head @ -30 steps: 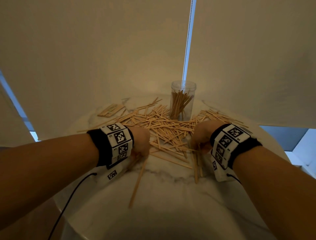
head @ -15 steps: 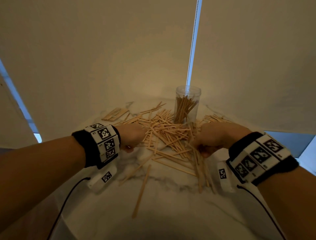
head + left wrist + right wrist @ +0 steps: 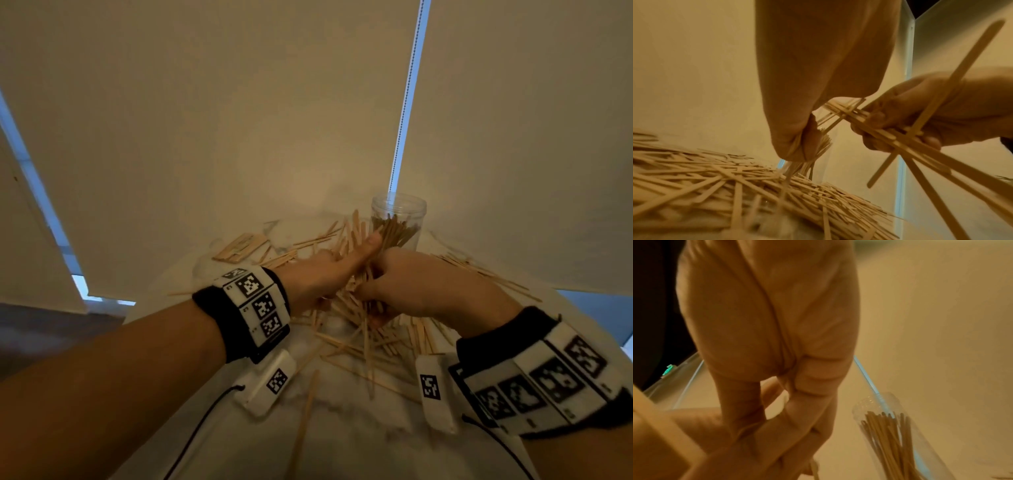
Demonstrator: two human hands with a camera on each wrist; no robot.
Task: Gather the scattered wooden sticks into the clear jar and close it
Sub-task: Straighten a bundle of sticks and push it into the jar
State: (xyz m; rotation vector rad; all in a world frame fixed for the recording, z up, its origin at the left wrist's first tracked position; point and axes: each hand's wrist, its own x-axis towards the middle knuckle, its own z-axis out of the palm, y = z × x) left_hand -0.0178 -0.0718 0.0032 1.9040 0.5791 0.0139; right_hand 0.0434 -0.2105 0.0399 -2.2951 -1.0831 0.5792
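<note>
Thin wooden sticks (image 3: 359, 342) lie scattered across the round white table (image 3: 342, 445); the left wrist view shows the same pile (image 3: 735, 186) from low down. The clear jar (image 3: 399, 219) stands upright and lidless at the back, holding several sticks (image 3: 892, 431). My left hand (image 3: 356, 270) and right hand (image 3: 376, 294) meet above the pile, just in front of the jar. The right hand (image 3: 920, 116) grips a crossed bundle of sticks (image 3: 890, 134). The left hand's fingers (image 3: 807, 146) pinch other sticks, thumb lying along the bundle. No lid is visible.
A neat stack of flat sticks (image 3: 239, 246) lies at the table's far left. One long stick (image 3: 305, 421) lies alone near the front. Pale blinds (image 3: 239, 120) hang close behind the table, with a bead chain (image 3: 407, 96) just behind the jar.
Both hands left their separate spots at the sides of the pile, swept inward and rose together with a bundle of sticks, nearer the jar.
</note>
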